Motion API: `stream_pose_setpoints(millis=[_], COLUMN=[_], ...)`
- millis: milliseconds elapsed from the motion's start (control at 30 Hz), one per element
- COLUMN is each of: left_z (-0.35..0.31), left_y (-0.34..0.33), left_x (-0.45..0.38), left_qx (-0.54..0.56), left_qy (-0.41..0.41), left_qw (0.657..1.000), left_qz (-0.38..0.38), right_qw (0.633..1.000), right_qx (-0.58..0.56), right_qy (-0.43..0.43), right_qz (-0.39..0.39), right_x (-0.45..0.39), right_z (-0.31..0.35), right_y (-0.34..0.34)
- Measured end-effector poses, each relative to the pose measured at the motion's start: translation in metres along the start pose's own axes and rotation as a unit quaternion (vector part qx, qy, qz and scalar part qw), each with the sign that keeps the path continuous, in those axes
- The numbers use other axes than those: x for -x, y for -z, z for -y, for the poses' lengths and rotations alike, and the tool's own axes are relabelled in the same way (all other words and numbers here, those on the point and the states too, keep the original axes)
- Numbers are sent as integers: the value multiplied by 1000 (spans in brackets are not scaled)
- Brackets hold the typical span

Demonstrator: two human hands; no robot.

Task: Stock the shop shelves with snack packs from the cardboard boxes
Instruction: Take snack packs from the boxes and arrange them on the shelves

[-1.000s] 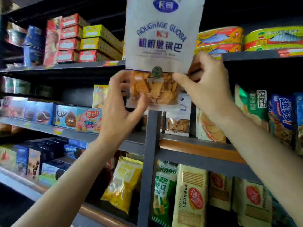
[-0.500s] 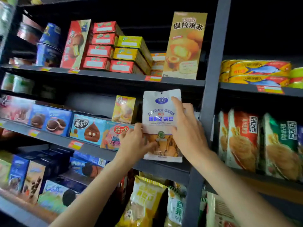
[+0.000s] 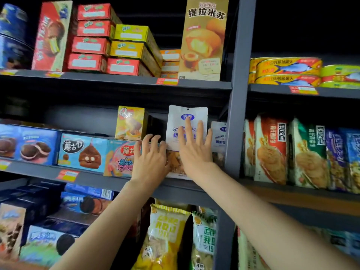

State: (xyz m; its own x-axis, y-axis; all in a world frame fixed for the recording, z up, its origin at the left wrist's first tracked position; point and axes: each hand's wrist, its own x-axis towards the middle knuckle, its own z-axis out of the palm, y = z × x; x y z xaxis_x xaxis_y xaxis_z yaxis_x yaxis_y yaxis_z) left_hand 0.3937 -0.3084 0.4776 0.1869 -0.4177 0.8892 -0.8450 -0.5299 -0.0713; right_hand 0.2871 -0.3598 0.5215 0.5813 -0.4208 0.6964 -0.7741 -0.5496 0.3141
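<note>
Head view: the pack (image 3: 187, 121) stands on the middle shelf (image 3: 97, 179) beside the upright (image 3: 236, 114). Right hand (image 3: 195, 151) lies flat against it, left hand (image 3: 151, 154) spread open alongside. Best press evenly, keeping it upright.

Dark gap (image 3: 155, 125) between yellow box (image 3: 131, 122) and white pouch (image 3: 187, 121)

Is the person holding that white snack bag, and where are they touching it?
Not gripped. The right hand lies flat and open on the front of the white snack pouch, which stands on the shelf; the left hand touches its left edge.
</note>
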Motion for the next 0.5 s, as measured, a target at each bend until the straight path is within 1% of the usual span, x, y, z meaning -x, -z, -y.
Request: stream_pose_setpoints(millis=[67, 233, 333, 433, 500], left_z=[6, 13, 15, 19, 22], left_y=[-6, -12, -12, -13, -6], left_x=[0, 2, 3, 8, 17], left_qx=[-14, 9, 29, 50, 95], left_qy=[-8, -40, -48, -81, -66], left_qw=[1000, 998, 997, 993, 991], left_qz=[-23, -52, -54, -65, -66], right_qw=[1000, 998, 997, 997, 998], right_qx=[5, -8, 1, 13, -7], right_qy=[-11, -34, -47, -51, -43], right_qz=[10, 49, 53, 55, 49], right_x=[-7, -26, -34, -34, -27], right_z=[3, 4, 10, 15, 16], right_y=[-6, -22, -36, -43, -35])
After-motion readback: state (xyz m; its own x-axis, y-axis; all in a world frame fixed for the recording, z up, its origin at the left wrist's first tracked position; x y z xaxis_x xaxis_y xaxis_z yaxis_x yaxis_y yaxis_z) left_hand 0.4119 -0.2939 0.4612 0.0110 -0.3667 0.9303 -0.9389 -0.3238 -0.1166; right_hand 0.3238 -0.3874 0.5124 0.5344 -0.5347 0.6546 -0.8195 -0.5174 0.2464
